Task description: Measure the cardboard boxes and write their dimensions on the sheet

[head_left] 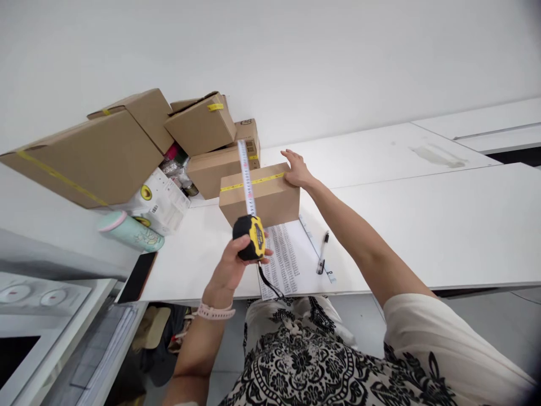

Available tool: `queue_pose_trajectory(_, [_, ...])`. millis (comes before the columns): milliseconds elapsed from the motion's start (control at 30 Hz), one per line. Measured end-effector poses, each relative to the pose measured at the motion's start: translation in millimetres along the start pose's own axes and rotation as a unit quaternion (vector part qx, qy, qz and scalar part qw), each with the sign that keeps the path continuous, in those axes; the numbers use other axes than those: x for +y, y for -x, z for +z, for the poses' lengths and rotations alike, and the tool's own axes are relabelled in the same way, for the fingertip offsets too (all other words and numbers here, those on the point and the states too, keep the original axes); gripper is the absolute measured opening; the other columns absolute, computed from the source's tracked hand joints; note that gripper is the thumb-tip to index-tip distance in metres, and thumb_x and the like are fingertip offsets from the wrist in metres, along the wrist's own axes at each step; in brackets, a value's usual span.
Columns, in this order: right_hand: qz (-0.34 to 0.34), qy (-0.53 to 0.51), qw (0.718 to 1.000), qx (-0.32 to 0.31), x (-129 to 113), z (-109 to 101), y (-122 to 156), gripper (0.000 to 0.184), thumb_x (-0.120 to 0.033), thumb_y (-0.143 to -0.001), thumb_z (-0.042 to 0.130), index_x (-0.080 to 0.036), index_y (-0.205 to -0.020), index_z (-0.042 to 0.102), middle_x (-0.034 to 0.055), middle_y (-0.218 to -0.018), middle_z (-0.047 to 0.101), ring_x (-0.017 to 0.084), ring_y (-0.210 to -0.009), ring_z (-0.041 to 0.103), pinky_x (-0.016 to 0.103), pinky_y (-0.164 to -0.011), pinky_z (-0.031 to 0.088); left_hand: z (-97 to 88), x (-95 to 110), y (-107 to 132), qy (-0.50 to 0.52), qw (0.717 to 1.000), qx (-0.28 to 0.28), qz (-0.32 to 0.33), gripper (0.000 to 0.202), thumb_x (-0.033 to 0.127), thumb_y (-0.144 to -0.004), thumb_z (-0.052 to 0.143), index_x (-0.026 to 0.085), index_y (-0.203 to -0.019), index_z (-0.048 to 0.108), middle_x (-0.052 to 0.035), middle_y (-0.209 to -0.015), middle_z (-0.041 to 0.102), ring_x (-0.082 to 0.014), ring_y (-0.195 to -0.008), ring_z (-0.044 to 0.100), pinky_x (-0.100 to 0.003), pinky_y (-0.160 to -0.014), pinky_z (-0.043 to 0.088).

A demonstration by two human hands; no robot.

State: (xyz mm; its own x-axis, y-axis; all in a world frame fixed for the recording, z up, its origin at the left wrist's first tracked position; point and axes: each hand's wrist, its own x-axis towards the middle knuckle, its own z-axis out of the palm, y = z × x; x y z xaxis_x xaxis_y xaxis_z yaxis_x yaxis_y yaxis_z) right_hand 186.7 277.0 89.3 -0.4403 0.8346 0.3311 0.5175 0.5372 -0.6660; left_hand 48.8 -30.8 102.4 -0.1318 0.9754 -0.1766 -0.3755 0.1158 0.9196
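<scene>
My left hand [236, 256] is closed around a black and yellow tape measure [256, 237]. Its blade [246, 175] sticks out away from me, over the front cardboard box [270, 204]. A black wrist strap hangs from the tape's case. My right hand [297, 169] rests on the box's top right corner, fingers spread. Yellow tape runs along the top of this box. Below the box lies a printed sheet [281, 262] with columns of small figures. To its right are a clear ruler [310, 237] and a capped pen [323, 252].
More cardboard boxes [203, 127] are stacked at the back left, one large box [88, 158] leaning out. Near them are a white carton with avocado pictures [163, 197], a mint tumbler [133, 231] lying tilted and a dark phone-like slab [137, 276]. A white wall stands behind the white table [401, 231].
</scene>
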Motion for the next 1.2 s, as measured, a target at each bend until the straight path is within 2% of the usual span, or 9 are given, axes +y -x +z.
queue_pose_trajectory(100, [-0.024,-0.012,0.999,-0.041,-3,0,-10,0.093,-0.009,-0.063,0.052,-0.006,-0.155,0.037,0.0155,-0.165,0.035,0.031,-0.153,0.028,0.049,-0.128,0.022,17.4,-8,6,0.032,0.997,-0.029,-0.058,0.058,0.051,-0.076,0.075,0.012,-0.117,0.066,-0.0175,-0.111,0.072,-0.0287,-0.079,0.075,-0.039,-0.066,0.061])
queue_pose_trajectory(200, [-0.012,-0.027,0.997,-0.074,-8,4,-16,0.090,-0.009,-0.068,0.050,-0.007,-0.157,0.036,0.0138,-0.164,0.038,0.032,-0.151,0.034,0.050,-0.126,0.025,29.2,-12,3,0.050,0.994,-0.036,-0.088,0.055,0.050,-0.077,0.076,0.012,-0.115,0.065,-0.0152,-0.108,0.071,-0.0274,-0.078,0.074,-0.038,-0.067,0.060])
queue_pose_trajectory(300, [-0.004,-0.004,0.996,-0.093,-15,10,-23,0.083,-0.010,-0.075,0.049,-0.013,-0.158,0.038,0.0121,-0.160,0.045,0.035,-0.146,0.040,0.055,-0.123,0.027,36.8,-14,-4,0.058,0.993,-0.037,-0.095,0.053,0.051,-0.076,0.077,0.013,-0.112,0.064,-0.0130,-0.104,0.070,-0.0262,-0.076,0.074,-0.038,-0.066,0.060])
queue_pose_trajectory(400, [-0.012,0.049,0.994,-0.100,-23,15,-31,0.072,-0.015,-0.083,0.048,-0.022,-0.155,0.046,0.0108,-0.150,0.056,0.040,-0.141,0.042,0.067,-0.119,0.022,43.2,-16,-8,0.059,0.993,-0.028,-0.096,0.054,0.052,-0.074,0.079,0.013,-0.108,0.064,-0.0121,-0.101,0.069,-0.0259,-0.074,0.074,-0.038,-0.065,0.060])
queue_pose_trajectory(500, [-0.013,0.070,0.992,-0.099,-26,20,-39,0.058,-0.023,-0.090,0.047,-0.025,-0.147,0.056,0.0117,-0.139,0.064,0.044,-0.139,0.040,0.073,-0.114,0.018,49.4,-17,-10,0.065,0.994,-0.017,-0.089,0.055,0.052,-0.073,0.080,0.013,-0.107,0.063,-0.0125,-0.101,0.068,-0.0261,-0.074,0.073,-0.040,-0.066,0.061])
queue_pose_trajectory(633, [-0.006,0.064,0.994,-0.086,-25,27,-46,0.047,-0.036,-0.096,0.042,-0.025,-0.136,0.065,0.0137,-0.124,0.070,0.045,-0.136,0.039,0.074,-0.110,0.020,54.2,-16,-13,0.073,0.993,-0.021,-0.092,0.055,0.053,-0.075,0.079,0.013,-0.109,0.062,-0.0134,-0.103,0.067,-0.0266,-0.076,0.073,-0.044,-0.070,0.061])
queue_pose_trajectory(767, [0.012,0.072,0.996,-0.060,-23,35,-49,0.045,-0.046,-0.099,0.037,-0.024,-0.112,0.075,0.0142,-0.110,0.072,0.044,-0.130,0.042,0.072,-0.108,0.021,55.1,-11,-14,0.086,0.990,-0.035,-0.108,0.058,0.054,-0.075,0.079,0.014,-0.112,0.061,-0.0132,-0.103,0.067,-0.0276,-0.078,0.073,-0.045,-0.073,0.061])
queue_pose_trajectory(900, [0.014,0.085,0.996,-0.026,-24,39,-48,0.046,-0.046,-0.100,0.036,-0.022,-0.103,0.075,0.0154,-0.106,0.072,0.043,-0.125,0.044,0.068,-0.105,0.024,61.5,-11,-7,0.105,0.986,-0.040,-0.123,0.059,0.055,-0.075,0.079,0.014,-0.113,0.060,-0.0132,-0.104,0.066,-0.0282,-0.082,0.072,-0.046,-0.073,0.061])
queue_pose_trajectory(1200, [0.003,0.074,0.997,-0.023,-28,37,-41,0.045,-0.046,-0.099,0.038,-0.022,-0.099,0.076,0.0161,-0.101,0.072,0.043,-0.124,0.045,0.064,-0.105,0.025,81.2,-25,5,0.120,0.986,-0.023,-0.110,0.063,0.060,-0.064,0.085,0.014,-0.101,0.062,-0.0119,-0.102,0.062,-0.0270,-0.085,0.069,-0.039,-0.067,0.060])
